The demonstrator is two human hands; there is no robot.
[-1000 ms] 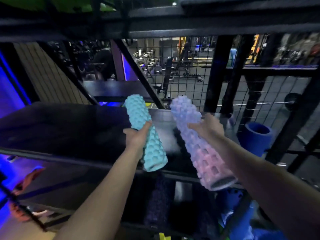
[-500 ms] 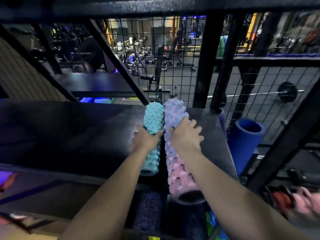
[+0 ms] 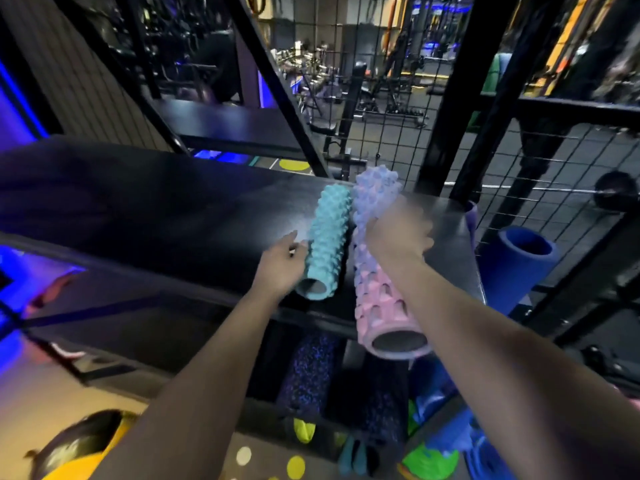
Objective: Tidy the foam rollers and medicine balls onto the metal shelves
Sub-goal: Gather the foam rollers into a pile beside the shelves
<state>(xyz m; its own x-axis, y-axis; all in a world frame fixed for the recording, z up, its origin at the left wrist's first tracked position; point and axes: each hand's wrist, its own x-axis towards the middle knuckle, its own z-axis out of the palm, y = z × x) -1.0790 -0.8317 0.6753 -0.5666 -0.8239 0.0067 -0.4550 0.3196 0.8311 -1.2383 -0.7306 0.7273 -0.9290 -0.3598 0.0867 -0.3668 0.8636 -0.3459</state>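
Knobbly foam rollers (image 3: 327, 242), matt metal shelf (image 3: 173, 216)

No writing, brand, number or sign can be read anywhere in view. The teal roller (image 3: 327, 244) and the pink roller (image 3: 377, 271) at 1 o'clock show only moulded bumps, with no label or logo that can be made out. The black shelf (image 3: 156, 209) under them carries no marking. The gym gear at 12 o'clock behind the wire mesh is too blurred and too small for any lettering to be legible.
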